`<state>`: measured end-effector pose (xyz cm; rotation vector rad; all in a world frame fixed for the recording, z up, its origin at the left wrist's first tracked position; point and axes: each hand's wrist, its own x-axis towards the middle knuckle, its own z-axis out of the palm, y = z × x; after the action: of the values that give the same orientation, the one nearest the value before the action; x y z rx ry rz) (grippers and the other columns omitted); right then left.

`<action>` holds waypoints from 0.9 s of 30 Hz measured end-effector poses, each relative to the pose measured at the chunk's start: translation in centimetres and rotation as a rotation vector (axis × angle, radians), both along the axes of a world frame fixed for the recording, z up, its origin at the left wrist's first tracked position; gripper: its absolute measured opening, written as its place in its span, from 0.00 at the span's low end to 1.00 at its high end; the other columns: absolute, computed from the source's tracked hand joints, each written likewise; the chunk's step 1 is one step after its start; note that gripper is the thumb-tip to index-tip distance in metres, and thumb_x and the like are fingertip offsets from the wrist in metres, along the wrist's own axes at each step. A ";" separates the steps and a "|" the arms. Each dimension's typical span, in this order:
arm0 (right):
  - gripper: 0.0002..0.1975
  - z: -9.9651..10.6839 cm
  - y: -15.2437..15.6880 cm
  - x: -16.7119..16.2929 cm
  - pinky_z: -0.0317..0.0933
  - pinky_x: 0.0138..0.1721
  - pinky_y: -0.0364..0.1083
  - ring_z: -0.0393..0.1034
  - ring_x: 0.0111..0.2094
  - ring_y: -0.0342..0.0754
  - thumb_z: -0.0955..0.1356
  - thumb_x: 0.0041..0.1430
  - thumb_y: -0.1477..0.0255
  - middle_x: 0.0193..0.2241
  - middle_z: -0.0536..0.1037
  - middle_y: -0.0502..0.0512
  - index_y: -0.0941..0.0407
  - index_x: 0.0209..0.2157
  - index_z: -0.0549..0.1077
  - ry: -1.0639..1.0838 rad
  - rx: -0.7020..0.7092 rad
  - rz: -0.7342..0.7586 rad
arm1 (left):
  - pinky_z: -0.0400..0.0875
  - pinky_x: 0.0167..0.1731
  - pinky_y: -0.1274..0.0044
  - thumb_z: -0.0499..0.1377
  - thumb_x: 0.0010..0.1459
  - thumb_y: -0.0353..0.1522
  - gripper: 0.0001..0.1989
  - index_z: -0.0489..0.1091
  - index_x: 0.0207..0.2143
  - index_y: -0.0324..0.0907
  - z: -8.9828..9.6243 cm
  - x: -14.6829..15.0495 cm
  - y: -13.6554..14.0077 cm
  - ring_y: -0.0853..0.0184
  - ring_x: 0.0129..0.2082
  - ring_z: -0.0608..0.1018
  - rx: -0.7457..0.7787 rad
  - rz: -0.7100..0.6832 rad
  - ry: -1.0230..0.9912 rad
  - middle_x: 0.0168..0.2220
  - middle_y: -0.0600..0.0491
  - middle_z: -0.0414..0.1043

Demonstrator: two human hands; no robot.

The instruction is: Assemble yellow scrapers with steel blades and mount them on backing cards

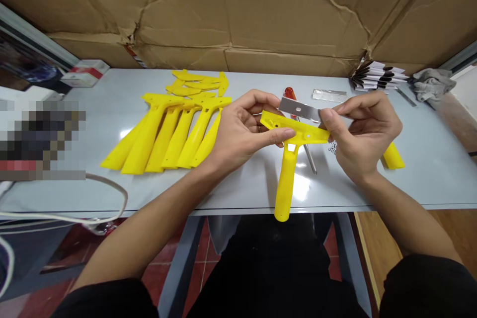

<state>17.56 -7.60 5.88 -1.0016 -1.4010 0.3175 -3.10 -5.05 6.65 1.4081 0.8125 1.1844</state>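
My left hand [248,126] grips a yellow scraper handle [285,179] by its wide head, thumb across the front, with the shaft hanging down over the table's front edge. In my right hand [359,134] is a flat metal blade [298,108] with a small hole, pinched between thumb and fingers. The blade lies just above and behind the scraper's head; whether the two touch I cannot tell. Behind them a screwdriver [289,93] with a red handle lies on the table, partly hidden. Small metal pieces [333,147] lie beside my right hand.
Several yellow scraper handles [139,139] lie at left, with flat yellow plates [197,79] behind. At the back right are blades [328,95], a stack of paper-wrapped pieces [378,77] and a grey cloth [432,84]. Another yellow piece [393,157] lies right. A white cable [117,184] crosses the left.
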 end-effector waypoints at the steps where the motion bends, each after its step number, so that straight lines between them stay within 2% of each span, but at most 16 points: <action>1: 0.19 0.1 -0.1 -0.1 0.61 0.27 0.41 0.71 0.28 0.35 0.76 0.62 0.59 0.31 0.74 0.49 0.56 0.36 0.68 0.014 0.013 -0.012 | 0.82 0.28 0.78 0.81 0.45 0.41 0.28 0.72 0.43 0.45 0.0 0.0 0.0 0.70 0.30 0.83 0.004 0.000 0.009 0.38 0.57 0.80; 6: 0.13 0.3 -0.3 -0.1 0.60 0.24 0.41 0.69 0.25 0.34 0.74 0.66 0.59 0.36 0.78 0.50 0.54 0.40 0.73 -0.027 0.047 -0.072 | 0.85 0.35 0.76 0.82 0.44 0.41 0.27 0.76 0.43 0.44 -0.3 0.0 0.4 0.67 0.38 0.85 0.015 0.003 0.043 0.43 0.54 0.80; 8: 0.14 0.2 0.0 0.1 0.67 0.29 0.42 0.73 0.30 0.36 0.73 0.66 0.57 0.36 0.78 0.52 0.54 0.40 0.75 -0.076 0.074 -0.082 | 0.85 0.37 0.76 0.82 0.43 0.42 0.28 0.76 0.43 0.44 -0.3 -0.1 0.6 0.67 0.39 0.85 -0.006 0.002 0.036 0.42 0.54 0.80; 11: 0.14 0.3 0.5 0.4 0.75 0.42 0.47 0.77 0.41 0.42 0.73 0.66 0.57 0.37 0.79 0.55 0.54 0.38 0.77 -0.130 0.108 -0.055 | 0.85 0.37 0.77 0.83 0.40 0.42 0.30 0.77 0.43 0.45 -0.3 -0.2 1.0 0.68 0.38 0.84 -0.051 0.004 0.013 0.39 0.55 0.80; 14: 0.11 0.4 0.9 0.7 0.76 0.51 0.52 0.77 0.45 0.44 0.73 0.66 0.60 0.39 0.80 0.55 0.53 0.37 0.79 -0.172 0.087 -0.003 | 0.83 0.36 0.79 0.84 0.36 0.41 0.31 0.78 0.42 0.45 -0.1 -0.3 1.1 0.71 0.36 0.82 -0.074 0.031 0.009 0.38 0.56 0.79; 17: 0.04 0.4 1.0 1.0 0.76 0.54 0.52 0.78 0.47 0.44 0.74 0.65 0.65 0.44 0.81 0.52 0.50 0.38 0.82 -0.229 0.102 0.086 | 0.82 0.35 0.80 0.85 0.35 0.41 0.32 0.79 0.43 0.46 0.0 -0.4 1.0 0.73 0.33 0.81 -0.089 0.040 0.004 0.38 0.57 0.77; 19: 0.04 0.4 1.0 1.1 0.76 0.55 0.52 0.79 0.48 0.44 0.74 0.64 0.68 0.46 0.82 0.50 0.47 0.40 0.84 -0.280 0.125 0.129 | 0.83 0.35 0.79 0.84 0.37 0.41 0.32 0.78 0.44 0.46 0.0 -0.4 1.0 0.72 0.33 0.82 -0.091 0.022 0.010 0.40 0.57 0.78; 23: 0.11 0.1 0.9 1.2 0.76 0.53 0.50 0.80 0.49 0.43 0.72 0.64 0.73 0.48 0.82 0.49 0.46 0.45 0.84 -0.383 0.151 0.202 | 0.84 0.35 0.76 0.81 0.46 0.42 0.28 0.76 0.46 0.45 -0.2 -0.4 1.1 0.70 0.32 0.84 -0.083 0.012 -0.002 0.38 0.55 0.80; 25: 0.14 0.0 0.8 1.1 0.76 0.55 0.48 0.80 0.50 0.42 0.72 0.64 0.76 0.48 0.82 0.48 0.47 0.48 0.83 -0.385 0.150 0.240 | 0.84 0.33 0.77 0.79 0.50 0.40 0.24 0.77 0.46 0.44 -0.3 -0.4 1.2 0.71 0.29 0.83 -0.087 0.022 -0.029 0.36 0.56 0.80; 27: 0.15 0.0 0.8 1.0 0.76 0.56 0.46 0.80 0.52 0.42 0.74 0.63 0.75 0.50 0.82 0.49 0.49 0.50 0.82 -0.320 0.086 0.262 | 0.84 0.32 0.79 0.78 0.50 0.38 0.22 0.77 0.45 0.43 -0.2 -0.4 1.2 0.72 0.29 0.82 -0.093 0.027 -0.062 0.36 0.56 0.80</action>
<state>18.61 -6.83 5.88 -0.8228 -1.8277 0.2948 -3.53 -3.81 6.41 1.2821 0.8349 1.1902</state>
